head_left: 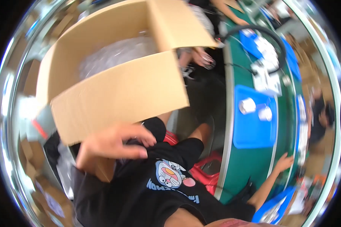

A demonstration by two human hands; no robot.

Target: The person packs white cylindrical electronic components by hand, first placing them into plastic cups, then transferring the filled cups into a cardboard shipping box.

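Observation:
My left hand [117, 142] is in front of the near flap of a large cardboard box [121, 100], slightly blurred. Its fingers are bent and the thumb stands apart, with nothing between them. Inside the box lies a clear plastic bag or wrap [117, 55]; what it covers I cannot make out. My right hand [284, 163] is over the far side of the green table [246, 166], fingers stretched out and holding nothing. Nearer the middle of the table, a blue tray [254, 134] bears two white round pieces, one [247, 106] beside the other [265, 114].
Behind the tray stands a white device [267, 81] near a black ring-shaped lamp [282, 49]. Another blue tray [272, 208] is at the lower right. A red stool [206, 174] stands by my legs. Across the box, another person's hand [203, 58] shows.

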